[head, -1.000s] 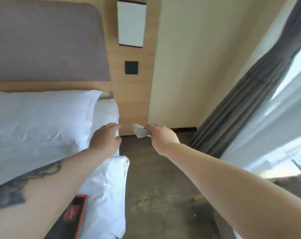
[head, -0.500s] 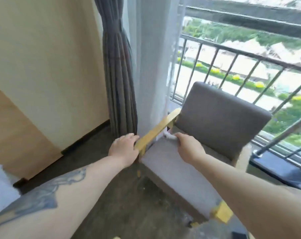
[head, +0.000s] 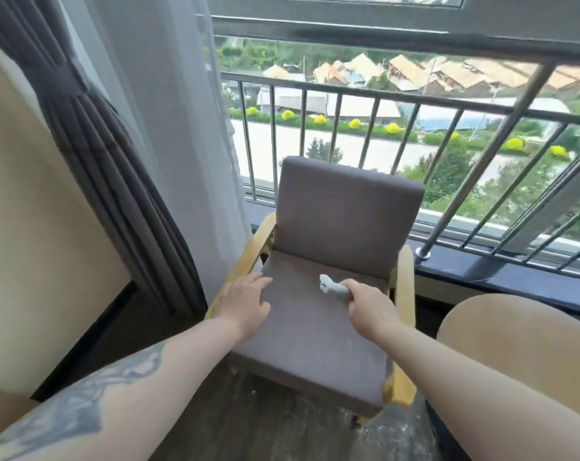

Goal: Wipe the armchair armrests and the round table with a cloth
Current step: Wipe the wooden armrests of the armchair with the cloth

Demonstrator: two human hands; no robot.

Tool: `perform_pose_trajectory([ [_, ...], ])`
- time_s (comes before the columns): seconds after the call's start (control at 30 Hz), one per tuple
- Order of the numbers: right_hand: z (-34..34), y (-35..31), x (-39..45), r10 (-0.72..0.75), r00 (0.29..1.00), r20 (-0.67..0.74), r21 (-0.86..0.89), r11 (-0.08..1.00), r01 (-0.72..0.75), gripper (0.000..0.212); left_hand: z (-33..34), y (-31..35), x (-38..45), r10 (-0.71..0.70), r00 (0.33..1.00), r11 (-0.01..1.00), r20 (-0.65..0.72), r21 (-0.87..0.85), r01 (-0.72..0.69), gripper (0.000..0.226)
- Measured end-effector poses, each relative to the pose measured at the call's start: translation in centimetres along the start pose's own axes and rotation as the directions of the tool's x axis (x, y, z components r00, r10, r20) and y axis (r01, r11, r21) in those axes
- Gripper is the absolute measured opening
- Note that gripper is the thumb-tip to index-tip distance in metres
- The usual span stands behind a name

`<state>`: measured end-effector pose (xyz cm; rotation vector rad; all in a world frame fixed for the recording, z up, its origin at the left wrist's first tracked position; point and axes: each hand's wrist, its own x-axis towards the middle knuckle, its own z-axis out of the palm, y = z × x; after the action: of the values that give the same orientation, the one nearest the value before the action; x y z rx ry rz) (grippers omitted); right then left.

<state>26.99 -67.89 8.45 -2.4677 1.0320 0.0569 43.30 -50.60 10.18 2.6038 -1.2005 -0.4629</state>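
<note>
Both hands have swung from the armrest [head: 248, 254] to over the armchair [head: 315, 327] seat. Left hand [head: 245, 302] spread, seemingly resting there; right hand [head: 370, 307] grips the cloth [head: 333, 287].

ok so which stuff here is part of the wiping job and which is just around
Part of the job:
- crumpled grey cloth, gripped in the right hand
- wooden armrests of the grey armchair
- round beige table

Just around:
- dark grey curtain
- white sheer curtain
- metal window railing
</note>
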Motion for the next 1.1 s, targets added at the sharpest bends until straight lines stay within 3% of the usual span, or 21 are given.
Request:
perform_pose_trajectory([
  [0.47,12.5,-5.9,4.9,0.106,0.973,0.204,0.077,0.989,-0.124,0.042,5.2,-14.3,2.5,-0.125,0.954,0.991,0.272,-0.016,0.134,0.052],
  [0.83,16.3,-7.2,13.9,0.179,0.954,0.24,0.105,0.972,-0.209,0.042,5.2,-18.1,13.8,-0.137,0.955,0.989,0.262,-0.024,0.148,0.052],
  [1.1,21.1,-10.9,17.9,0.313,0.917,0.248,0.15,0.922,-0.356,0.046,6.0,-22.5,25.1,0.039,0.928,0.997,0.37,-0.079,-0.011,0.05],
])
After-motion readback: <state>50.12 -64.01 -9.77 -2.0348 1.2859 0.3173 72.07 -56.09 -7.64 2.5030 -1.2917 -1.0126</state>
